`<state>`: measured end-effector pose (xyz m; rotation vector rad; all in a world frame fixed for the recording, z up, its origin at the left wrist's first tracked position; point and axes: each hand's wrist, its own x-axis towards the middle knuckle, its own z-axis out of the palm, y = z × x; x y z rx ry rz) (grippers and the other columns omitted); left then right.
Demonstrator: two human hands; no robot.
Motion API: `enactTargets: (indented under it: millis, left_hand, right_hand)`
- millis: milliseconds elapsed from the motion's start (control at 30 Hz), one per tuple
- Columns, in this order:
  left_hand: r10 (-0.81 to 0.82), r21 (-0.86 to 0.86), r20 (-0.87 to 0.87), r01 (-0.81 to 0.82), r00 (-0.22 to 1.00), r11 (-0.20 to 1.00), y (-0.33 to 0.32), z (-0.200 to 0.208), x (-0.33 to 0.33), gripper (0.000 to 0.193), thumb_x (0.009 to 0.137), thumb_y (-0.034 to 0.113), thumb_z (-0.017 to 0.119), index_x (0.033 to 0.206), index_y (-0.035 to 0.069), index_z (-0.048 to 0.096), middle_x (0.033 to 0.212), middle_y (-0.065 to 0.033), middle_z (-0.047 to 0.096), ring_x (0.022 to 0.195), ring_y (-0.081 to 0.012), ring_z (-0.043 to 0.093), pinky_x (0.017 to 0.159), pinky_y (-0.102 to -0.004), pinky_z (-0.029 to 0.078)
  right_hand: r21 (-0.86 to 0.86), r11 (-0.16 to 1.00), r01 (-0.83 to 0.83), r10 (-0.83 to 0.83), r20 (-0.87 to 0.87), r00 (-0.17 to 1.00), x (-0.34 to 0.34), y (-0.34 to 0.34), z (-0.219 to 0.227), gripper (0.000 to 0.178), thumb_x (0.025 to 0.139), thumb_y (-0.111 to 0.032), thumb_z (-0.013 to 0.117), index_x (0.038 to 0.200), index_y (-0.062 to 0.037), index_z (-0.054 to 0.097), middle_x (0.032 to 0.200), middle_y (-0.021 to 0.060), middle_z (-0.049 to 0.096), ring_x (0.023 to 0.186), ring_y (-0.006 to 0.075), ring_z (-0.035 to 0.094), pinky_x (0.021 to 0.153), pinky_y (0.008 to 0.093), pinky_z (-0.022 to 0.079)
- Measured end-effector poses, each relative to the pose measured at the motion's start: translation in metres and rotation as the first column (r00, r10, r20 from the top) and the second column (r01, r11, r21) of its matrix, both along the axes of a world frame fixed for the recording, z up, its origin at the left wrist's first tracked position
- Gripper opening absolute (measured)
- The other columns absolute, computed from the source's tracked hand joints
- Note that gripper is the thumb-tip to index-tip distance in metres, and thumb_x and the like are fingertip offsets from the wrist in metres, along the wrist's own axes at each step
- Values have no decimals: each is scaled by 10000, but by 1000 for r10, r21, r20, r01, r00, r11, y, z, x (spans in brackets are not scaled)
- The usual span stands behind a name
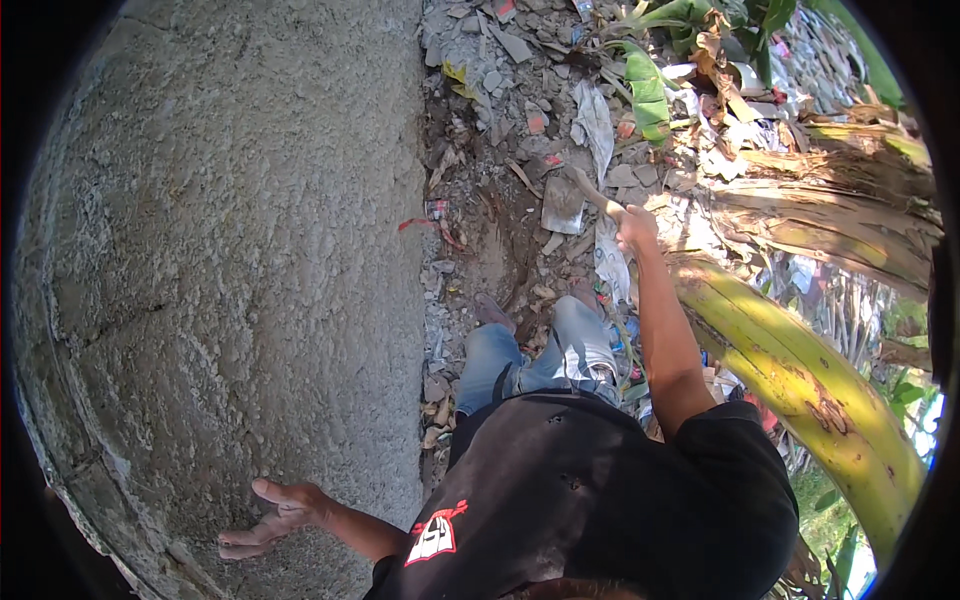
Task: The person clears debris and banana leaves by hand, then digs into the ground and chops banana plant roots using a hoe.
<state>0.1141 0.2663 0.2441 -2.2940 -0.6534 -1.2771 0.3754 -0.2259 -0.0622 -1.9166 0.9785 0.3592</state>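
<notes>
In my right hand is the wooden handle of a hoe, with my fingers closed round it. The hoe's flat grey blade is over the dug soil in front of my feet. My left hand is out to the side with its fingers apart and nothing in it. It is at the rough grey wall; whether the palm presses on it I cannot tell.
Rubble and litter cover the ground strip beside the wall. A thick yellow-green banana stem leans close to my right arm, with dry brown trunks beyond. A red strip lies by the wall's base.
</notes>
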Motion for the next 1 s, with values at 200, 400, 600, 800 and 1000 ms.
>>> enactTargets:
  millis: [200, 400, 600, 800, 1000]
  left_hand:
    - [212, 48, 29, -213, 977, 976, 24, -2, 12, 850, 775, 589, 611, 1416, 120, 307, 1475, -213, 67, 1325, -436, 78, 965, -659, 124]
    - [265, 104, 26, -266, 964, 958, 27, -5, 19, 802, 774, 575, 621, 1388, 127, 365, 1470, -210, 35, 1281, -456, 83, 940, -650, 135]
    - [250, 115, 41, -253, 967, 961, 24, -2, 22, 780, 745, 596, 646, 1368, 190, 412, 1458, -205, 70, 1250, -475, 129, 912, -663, 162]
    - [304, 112, 57, -308, 951, 945, 25, -4, 22, 765, 744, 611, 633, 1365, 224, 413, 1435, -203, 99, 1250, -485, 120, 900, -671, 162]
    - [371, 82, 70, -376, 926, 923, 24, -5, 25, 792, 739, 631, 623, 1389, 262, 365, 1430, -200, 111, 1262, -489, 106, 897, -692, 153]
  right_hand:
    - [-21, 999, -29, 26, -111, 994, -3, 17, -1, 200, 829, -246, 627, 906, -63, 655, 636, 20, 526, 478, 114, 500, 386, 292, 418]
    - [-6, 999, 39, -39, -23, 999, -17, 16, -2, 181, 840, -239, 618, 778, -68, 615, 587, 20, 493, 443, 123, 471, 376, 306, 389]
    - [-172, 983, -56, 55, -13, 998, -13, 13, -23, 262, 829, -297, 612, 756, -48, 641, 609, 55, 548, 476, 150, 523, 396, 346, 404]
    - [-64, 997, -39, 30, -131, 991, 5, 18, 12, 239, 784, -248, 586, 935, -89, 680, 794, 108, 664, 647, 250, 655, 543, 372, 549]
    - [-60, 998, -16, 8, -120, 993, 8, 15, 29, 242, 760, -224, 602, 939, -81, 679, 806, 116, 663, 631, 250, 650, 538, 365, 550]
